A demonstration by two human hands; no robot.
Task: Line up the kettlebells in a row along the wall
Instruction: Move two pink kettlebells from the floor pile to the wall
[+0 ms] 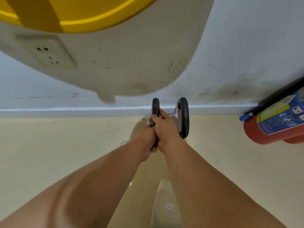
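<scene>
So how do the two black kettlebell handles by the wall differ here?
The left black kettlebell handle is gripped by both the left hand and right hand; the right black kettlebell handle is untouched. The left shows only its top loop, the right nearly whole. Both stand upright near the white skirting board.

i face a scuffed white wall (246, 38) with a socket (47, 52), a white baseboard (65, 111), pale yellow floor (57, 145), and a red fire extinguisher (271, 122) lying at right.
</scene>
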